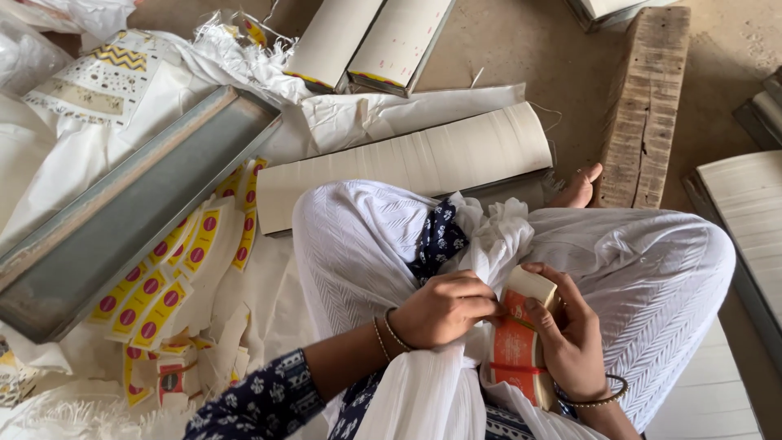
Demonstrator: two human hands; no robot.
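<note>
Label bundle (517,342), orange, banded | in lap on white cloth (423,391) | right hand (570,342) wrapped around it | left hand (444,310) pinching its edge | probably light, compressible paper; grip across band.

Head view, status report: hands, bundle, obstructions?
Right hand gripping orange label bundle. Left hand pinching at bundle's edge. White cloth bunched underneath; nothing blocking.

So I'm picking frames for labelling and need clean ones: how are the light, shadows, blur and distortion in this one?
Head view: soft, even daylight, no hard shadows or glare; the white trousers look bright but keep their weave. Left hand, right hand and the orange-banded bundle are sharp, with no motion blur. Wide-angle lens: the grey tray and wooden block lean outward near the edges.
</note>
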